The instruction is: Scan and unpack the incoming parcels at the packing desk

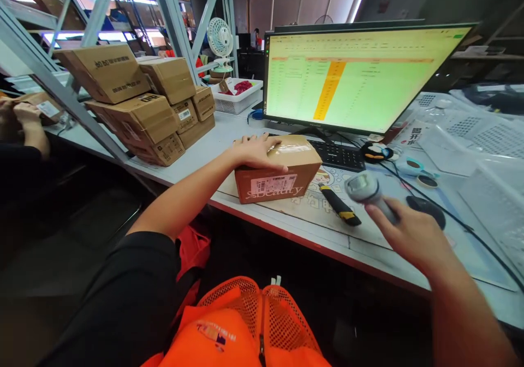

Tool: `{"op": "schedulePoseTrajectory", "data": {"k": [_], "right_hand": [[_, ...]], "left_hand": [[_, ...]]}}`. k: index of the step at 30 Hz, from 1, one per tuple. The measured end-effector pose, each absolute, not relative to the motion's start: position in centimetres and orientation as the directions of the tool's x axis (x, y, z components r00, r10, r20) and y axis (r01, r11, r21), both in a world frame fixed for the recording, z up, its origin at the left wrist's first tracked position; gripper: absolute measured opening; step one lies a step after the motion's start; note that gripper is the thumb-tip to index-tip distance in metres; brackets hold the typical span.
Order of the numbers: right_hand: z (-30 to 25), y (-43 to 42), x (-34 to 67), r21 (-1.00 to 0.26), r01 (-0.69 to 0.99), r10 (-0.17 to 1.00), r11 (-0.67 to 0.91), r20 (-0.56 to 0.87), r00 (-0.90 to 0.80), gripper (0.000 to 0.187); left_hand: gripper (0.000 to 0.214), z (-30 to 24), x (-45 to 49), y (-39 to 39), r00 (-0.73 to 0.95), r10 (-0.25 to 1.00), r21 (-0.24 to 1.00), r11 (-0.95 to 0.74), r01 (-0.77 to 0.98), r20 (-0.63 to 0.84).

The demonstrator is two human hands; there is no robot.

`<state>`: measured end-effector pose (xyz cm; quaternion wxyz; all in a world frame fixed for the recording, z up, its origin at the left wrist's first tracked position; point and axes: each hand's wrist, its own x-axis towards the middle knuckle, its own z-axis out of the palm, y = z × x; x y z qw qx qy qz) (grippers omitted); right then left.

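A taped brown cardboard box with a white barcode label on its near side sits on the desk in front of the monitor. My left hand lies over its top left part, fingers stretched out and the thumb toward the near edge. In my right hand is a grey handheld barcode scanner, its handle wrapped by my fingers and its head toward the box. Between box and scanner lies a black and yellow utility knife on the printed desk mat.
A monitor with a spreadsheet stands behind a black keyboard. Stacked cardboard boxes stand left, beside a metal rack post. A mouse, cable and clear plastic bins are right. Another person's hand touches a box at far left.
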<state>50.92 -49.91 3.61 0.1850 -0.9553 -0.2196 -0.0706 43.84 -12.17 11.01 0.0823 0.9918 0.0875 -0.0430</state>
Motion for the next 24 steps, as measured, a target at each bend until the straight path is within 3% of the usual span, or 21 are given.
{"op": "schedulePoseTrajectory", "data": {"k": [2,4,7,10,13,16,20,24], "right_hand": [[4.7,-49.8,47.4,-0.435,0.646,0.654,-0.627,0.156,0.740,0.063],[5.4,-48.5,44.1,-0.507,0.725,0.813,-0.466,0.079,0.578,0.060],[5.9,-45.6,41.1,-0.510,0.760,0.885,-0.404,-0.010,0.465,0.057],[5.8,-44.4,41.3,-0.487,0.767,0.881,-0.418,-0.010,0.473,0.056],[5.1,-45.4,44.6,-0.488,0.711,0.796,-0.507,0.052,0.603,0.057],[3.3,-47.1,49.6,-0.458,0.570,0.600,-0.682,0.096,0.794,0.060],[0.0,-48.6,55.5,-0.274,0.289,0.268,-0.917,0.112,0.957,0.066],[-1.9,-48.9,57.4,-0.161,0.121,0.109,-0.980,0.084,0.991,0.066]], "left_hand": [[0.103,10.8,43.5,-12.4,0.988,0.140,0.180,-0.972,0.150,-0.068],[0.095,10.8,43.5,-12.5,0.993,0.111,0.211,-0.970,0.118,-0.044],[0.082,11.0,43.1,-12.0,0.990,0.106,0.313,-0.947,0.073,0.089],[0.075,10.4,41.4,-9.8,0.911,0.134,0.488,-0.869,-0.082,0.391],[0.088,6.8,39.0,-6.7,0.790,0.222,0.676,-0.673,-0.301,0.572],[0.128,0.5,37.5,-4.6,0.796,0.320,0.837,-0.392,-0.383,0.514],[0.147,-7.1,37.6,-4.8,0.875,0.271,0.913,-0.193,-0.360,0.402],[0.154,-9.3,37.9,-5.5,0.900,0.223,0.927,-0.133,-0.352,0.374]]}}
